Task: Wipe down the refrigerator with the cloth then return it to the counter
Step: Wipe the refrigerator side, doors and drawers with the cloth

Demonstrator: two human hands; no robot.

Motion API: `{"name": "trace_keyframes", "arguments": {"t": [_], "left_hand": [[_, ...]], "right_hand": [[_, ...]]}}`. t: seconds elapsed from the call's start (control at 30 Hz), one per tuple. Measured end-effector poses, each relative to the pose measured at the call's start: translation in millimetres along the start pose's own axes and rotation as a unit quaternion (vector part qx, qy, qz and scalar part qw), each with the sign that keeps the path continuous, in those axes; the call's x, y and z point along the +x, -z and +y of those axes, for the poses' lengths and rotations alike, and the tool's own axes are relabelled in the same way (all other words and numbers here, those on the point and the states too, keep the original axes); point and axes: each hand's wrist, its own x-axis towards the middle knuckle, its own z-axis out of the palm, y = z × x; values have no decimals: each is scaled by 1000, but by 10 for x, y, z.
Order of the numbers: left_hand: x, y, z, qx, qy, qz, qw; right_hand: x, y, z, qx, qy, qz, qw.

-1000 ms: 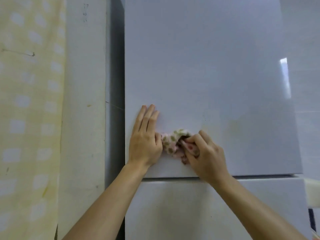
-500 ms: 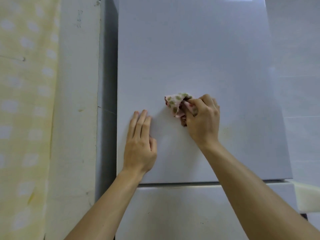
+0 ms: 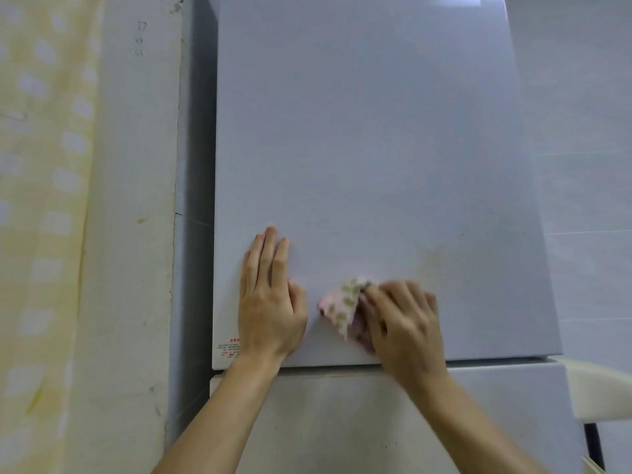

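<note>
A white refrigerator (image 3: 369,138) fills the middle of the view, its upper door above a lower door (image 3: 342,422). My right hand (image 3: 403,323) presses a small pink cloth with green spots (image 3: 343,302) against the lower part of the upper door; the hand and cloth are blurred. My left hand (image 3: 270,299) lies flat on the door just left of the cloth, fingers together and pointing up. A faint yellowish stain (image 3: 431,258) shows on the door above my right hand.
A rough white wall (image 3: 133,234) stands left of the refrigerator, with a yellow checked curtain (image 3: 37,234) further left. White tiled wall (image 3: 588,165) is on the right. A cream ledge (image 3: 602,391) juts out at the lower right.
My right hand has swept the cloth down from mid-door to near the upper door's bottom edge. My left hand has stayed flat on the door. The view has shifted slightly.
</note>
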Motion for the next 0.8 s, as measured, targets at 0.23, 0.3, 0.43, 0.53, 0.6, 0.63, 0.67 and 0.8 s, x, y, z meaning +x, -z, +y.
{"name": "trace_keyframes", "arguments": {"t": [0.23, 0.3, 0.43, 0.53, 0.6, 0.63, 0.67, 0.8], "left_hand": [[-9, 26, 1, 26, -8, -8, 1000], [-47, 23, 18, 39, -10, -13, 999], [-131, -37, 99, 47, -6, -8, 999], [-133, -72, 87, 56, -5, 2, 998], [-123, -78, 69, 53, -8, 5, 999], [-122, -78, 60, 50, -10, 6, 999], [-125, -76, 53, 48, -12, 6, 999], [-124, -60, 32, 46, -17, -5, 999]], "right_hand": [[728, -304, 162, 12, -88, 71, 994], [357, -219, 36, 17, -93, 63, 994], [-395, -18, -69, 16, -63, 21, 998], [-529, 77, -26, 19, -36, -1, 999], [-271, 66, 98, 20, -20, 2, 1000], [-72, 37, 174, 17, -15, 8, 1000], [162, -1, 245, 10, -13, 21, 1000], [960, -162, 413, -35, -46, 55, 997]]}}
